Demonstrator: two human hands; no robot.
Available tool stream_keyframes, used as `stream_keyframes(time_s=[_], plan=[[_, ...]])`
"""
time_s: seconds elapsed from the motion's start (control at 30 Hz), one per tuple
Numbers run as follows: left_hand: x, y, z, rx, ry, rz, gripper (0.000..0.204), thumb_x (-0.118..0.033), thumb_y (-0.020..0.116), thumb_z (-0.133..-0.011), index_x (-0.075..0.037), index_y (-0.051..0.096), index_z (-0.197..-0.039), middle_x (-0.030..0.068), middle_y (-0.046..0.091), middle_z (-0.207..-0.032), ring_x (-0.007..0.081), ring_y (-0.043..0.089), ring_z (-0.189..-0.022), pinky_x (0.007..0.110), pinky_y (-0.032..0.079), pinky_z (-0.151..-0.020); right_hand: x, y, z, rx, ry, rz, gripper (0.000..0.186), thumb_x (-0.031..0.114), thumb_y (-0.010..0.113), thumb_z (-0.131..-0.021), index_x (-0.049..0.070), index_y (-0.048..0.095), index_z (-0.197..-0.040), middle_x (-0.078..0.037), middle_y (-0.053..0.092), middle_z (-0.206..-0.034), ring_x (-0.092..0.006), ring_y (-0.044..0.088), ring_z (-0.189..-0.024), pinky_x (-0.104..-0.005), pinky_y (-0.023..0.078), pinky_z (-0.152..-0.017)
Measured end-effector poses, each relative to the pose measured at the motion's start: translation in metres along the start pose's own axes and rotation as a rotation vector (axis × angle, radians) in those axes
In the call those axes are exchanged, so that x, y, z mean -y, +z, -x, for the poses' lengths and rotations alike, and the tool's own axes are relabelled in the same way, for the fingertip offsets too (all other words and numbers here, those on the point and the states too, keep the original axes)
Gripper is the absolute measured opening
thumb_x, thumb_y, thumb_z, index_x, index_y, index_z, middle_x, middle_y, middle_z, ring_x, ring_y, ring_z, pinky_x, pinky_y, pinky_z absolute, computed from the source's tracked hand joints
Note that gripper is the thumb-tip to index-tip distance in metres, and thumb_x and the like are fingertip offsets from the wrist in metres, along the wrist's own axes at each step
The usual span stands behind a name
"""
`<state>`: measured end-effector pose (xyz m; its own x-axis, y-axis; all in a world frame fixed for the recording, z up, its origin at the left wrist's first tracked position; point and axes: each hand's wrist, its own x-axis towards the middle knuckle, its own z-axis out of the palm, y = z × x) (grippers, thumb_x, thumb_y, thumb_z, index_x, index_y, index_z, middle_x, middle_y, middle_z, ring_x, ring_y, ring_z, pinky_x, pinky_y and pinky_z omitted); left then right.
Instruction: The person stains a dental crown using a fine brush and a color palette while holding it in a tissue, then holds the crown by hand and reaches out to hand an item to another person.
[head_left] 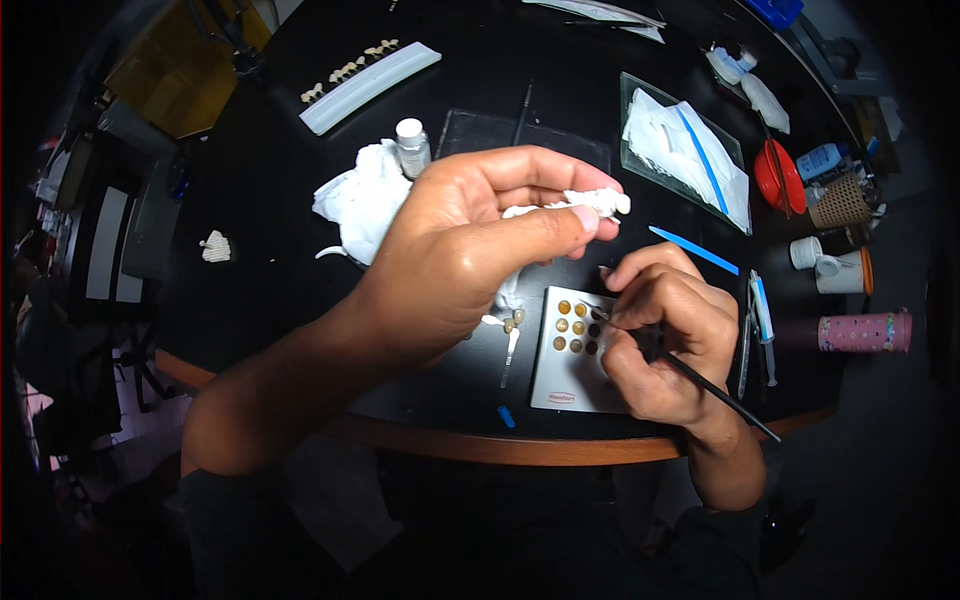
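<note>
My left hand (455, 235) is raised over the middle of the table. Its thumb and fingers are closed on a small white dental piece (600, 202), with a rounded tooth-like tip at its right end; the fingers hide part of it. Lower and to the right, my right hand (672, 335) grips a thin brush with a black handle (735, 402). The brush's tip is over a white palette (565, 385) with several round wells of yellow and brown colour. My right fingers cover the palette's right side. Beside it lie small tooth-shaped pieces (514, 321).
A white shade-tab holder (372, 88) stands at the back left. Near it are a crumpled white tissue (365, 190) and a small bottle (412, 148). Right of my hands are a glass tray (640, 165), a blue strip (695, 250), a syringe (765, 330) and a red bowl (778, 178).
</note>
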<state>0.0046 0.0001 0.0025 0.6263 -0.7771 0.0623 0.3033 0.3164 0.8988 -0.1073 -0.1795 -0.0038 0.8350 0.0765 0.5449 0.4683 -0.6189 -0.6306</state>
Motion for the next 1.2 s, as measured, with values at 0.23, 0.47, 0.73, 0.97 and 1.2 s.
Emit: stream_keyframes(time_s=[0.23,0.47,0.73,0.97,1.2], plan=[[0.002,0.004,0.001,0.03,-0.005,0.031,0.029,-0.007,0.061,-0.093,0.006,0.061,-0.119,0.0142,0.069,-0.104,0.0121,0.064,-0.096,0.025,0.049,-0.087,0.009,-0.011,0.006,-0.18,-0.023,-0.142,0.011,-0.006,0.059,-0.07,-0.001,0.053,-0.078,-0.011,0.057,-0.07,-0.0228,0.055,-0.085,-0.043,0.056,-0.087],[0.01,0.009,0.006,0.05,-0.08,0.088,0.028,-0.008,0.062,-0.094,0.005,0.06,-0.119,0.0159,0.068,-0.108,0.0142,0.063,-0.098,0.028,0.05,-0.091,0.018,-0.01,0.005,-0.337,-0.141,-0.328,0.014,-0.006,0.06,-0.079,0.0,0.051,-0.088,-0.012,0.057,-0.077,-0.0245,0.051,-0.096,-0.05,0.055,-0.095],[0.016,0.019,0.01,0.111,-0.133,0.101,0.026,-0.005,0.059,-0.095,0.007,0.06,-0.118,0.0175,0.067,-0.11,0.0166,0.064,-0.098,0.031,0.051,-0.094,0.022,-0.013,0.008,-0.386,-0.159,-0.254,0.015,-0.004,0.065,-0.073,0.003,0.052,-0.076,-0.009,0.059,-0.069,-0.0259,0.061,-0.087,-0.0425,0.06,-0.077],[0.014,0.021,0.011,0.124,-0.126,0.085,0.022,-0.003,0.061,-0.094,0.006,0.062,-0.114,0.0181,0.065,-0.113,0.0168,0.064,-0.101,0.031,0.051,-0.095,0.02,-0.016,0.01,-0.364,-0.197,-0.179,0.017,-0.007,0.064,-0.067,0.003,0.053,-0.074,-0.008,0.059,-0.067,-0.0262,0.063,-0.083,-0.0375,0.055,-0.072],[0.014,0.023,0.009,0.161,-0.09,0.113,0.021,0.0,0.061,-0.093,0.006,0.062,-0.113,0.0207,0.064,-0.118,0.0176,0.064,-0.102,0.032,0.051,-0.095,0.024,-0.016,0.007,-0.336,-0.198,-0.155,0.018,-0.01,0.063,-0.064,0.002,0.053,-0.074,-0.009,0.059,-0.068,-0.0278,0.064,-0.083,-0.0393,0.06,-0.074]])
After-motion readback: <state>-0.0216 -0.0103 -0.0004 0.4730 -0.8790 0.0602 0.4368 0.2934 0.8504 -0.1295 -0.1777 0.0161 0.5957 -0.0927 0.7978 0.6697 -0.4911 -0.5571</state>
